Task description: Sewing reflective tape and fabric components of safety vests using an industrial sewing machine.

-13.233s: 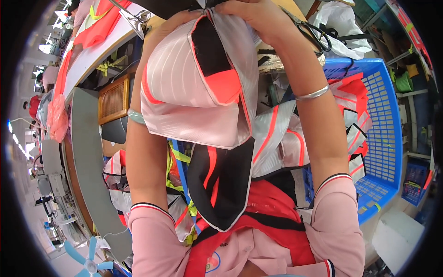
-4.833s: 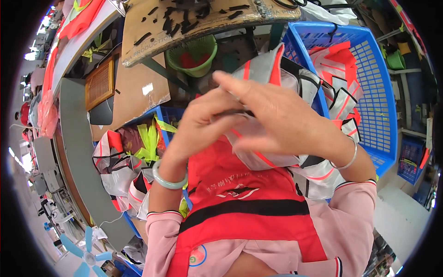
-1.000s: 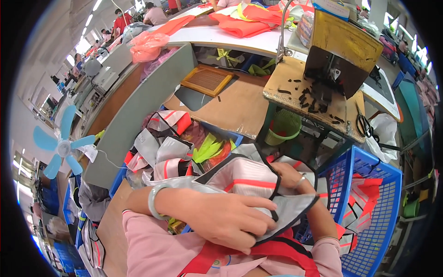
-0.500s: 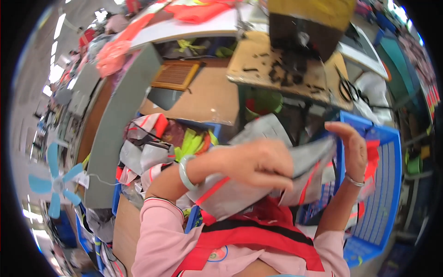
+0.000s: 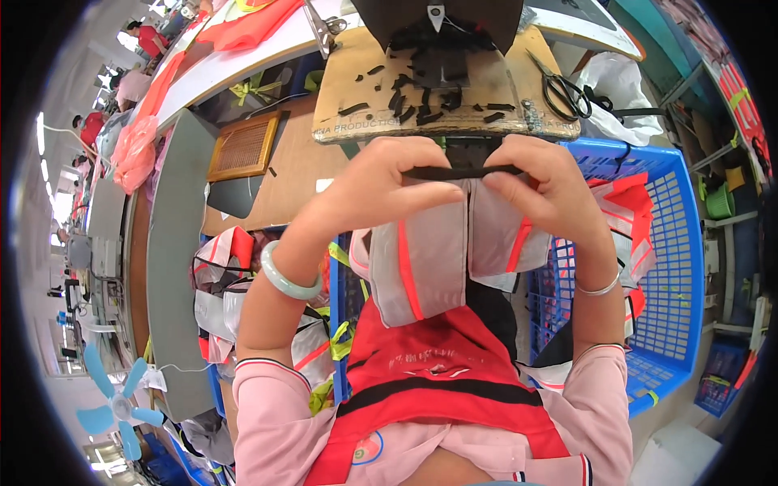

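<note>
Both your hands are on the grey fabric piece (image 5: 433, 267), held up in front of you, just short of the worktop (image 5: 348, 57). Left hand (image 5: 429, 180): fingers curled, thumb laid flat toward the right, pinched onto the black edge band (image 5: 462, 172). Right hand (image 5: 504, 180): thumb and fingers likewise closed on the band's other end. No clear gap at either grip.

Key relation: the band runs left to right between your hands, roughly in line with the worktop's front edge. Below it, two panels with red stripes hang toward your red apron (image 5: 389, 348), long axis pointing back at you. A dark split parts them; your left thumb tip lies nearest it. Dark machine housing (image 5: 478, 24) stands straight ahead, beyond the black scraps (image 5: 425, 97); scissors (image 5: 559, 89) off to the right.

Hard to make out: your fingertips behind the band, the panels' far faces, and whether this is one folded piece or two together. The right panel's lower end crowds other pale cloth. Housing runs off the top; its underside is lost in shadow.
</note>
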The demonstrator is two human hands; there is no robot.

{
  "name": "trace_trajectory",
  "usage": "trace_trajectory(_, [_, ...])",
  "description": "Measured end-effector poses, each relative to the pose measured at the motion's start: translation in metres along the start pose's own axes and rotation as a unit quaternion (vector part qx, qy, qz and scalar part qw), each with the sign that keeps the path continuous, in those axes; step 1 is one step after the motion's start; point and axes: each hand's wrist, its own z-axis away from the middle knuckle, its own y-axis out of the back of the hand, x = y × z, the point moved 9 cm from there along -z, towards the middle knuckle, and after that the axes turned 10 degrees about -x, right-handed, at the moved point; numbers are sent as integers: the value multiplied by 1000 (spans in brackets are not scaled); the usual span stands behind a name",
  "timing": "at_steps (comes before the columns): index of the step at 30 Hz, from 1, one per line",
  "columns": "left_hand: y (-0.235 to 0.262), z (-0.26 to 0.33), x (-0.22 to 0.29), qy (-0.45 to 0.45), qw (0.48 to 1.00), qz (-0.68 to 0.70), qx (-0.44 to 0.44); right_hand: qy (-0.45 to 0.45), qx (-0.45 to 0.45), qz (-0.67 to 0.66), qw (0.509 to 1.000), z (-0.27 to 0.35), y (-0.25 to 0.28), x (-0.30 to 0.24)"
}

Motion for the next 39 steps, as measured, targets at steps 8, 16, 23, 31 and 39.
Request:
trace_trajectory(8, [38, -18, -38, 66, 986, 136, 67, -148, 40, -215, 965, -25, 3, 57])
trace_trajectory(16, [79, -56, -62, 84, 992, 74, 60, -164, 47, -86, 982, -63, 19, 90])
trace_trajectory(23, [90, -72, -100, 116, 980, 148, 68, -198, 16, -148, 969, -81, 12, 128])
trace_trajectory(31, [103, -88, -122, 120, 977, 155, 78, -195, 36, -106, 974, -98, 14, 152])
trace_trajectory(39, [110, -92, -128, 119, 973, 165, 109, -182, 65, -113, 975, -106, 17, 162])
